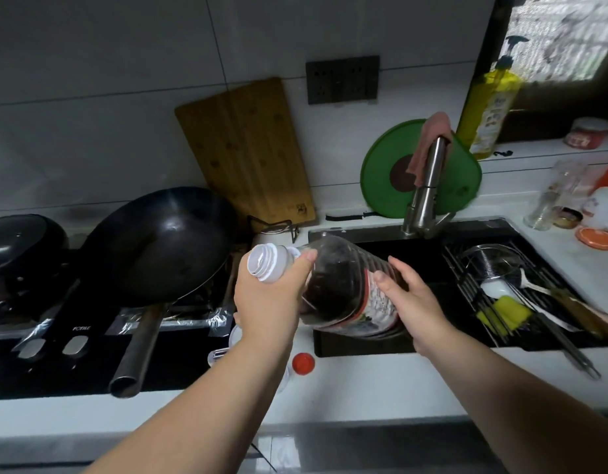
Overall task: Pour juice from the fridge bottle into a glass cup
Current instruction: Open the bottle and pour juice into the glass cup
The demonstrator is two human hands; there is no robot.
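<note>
I hold a big clear plastic bottle (343, 268) of dark juice with a red-edged label, tilted almost flat above the left edge of the sink. Its open white neck (263, 263) points left and slightly up. My left hand (268, 302) grips the bottle's shoulder just behind the neck. My right hand (412, 302) holds the lower body at the label. On the white counter below lies the red cap (302, 363). Beneath my left wrist a pale round rim (236, 335) and a clear piece (216, 357) peek out; I cannot tell whether either belongs to the glass cup.
A black wok (159, 244) and a dark pan (19, 248) sit on the stove at left. The black sink (364, 348) has a steel faucet (427, 189) and a rack of utensils (521, 302). Cutting boards lean on the wall. Jars and a glass (548, 200) stand at right.
</note>
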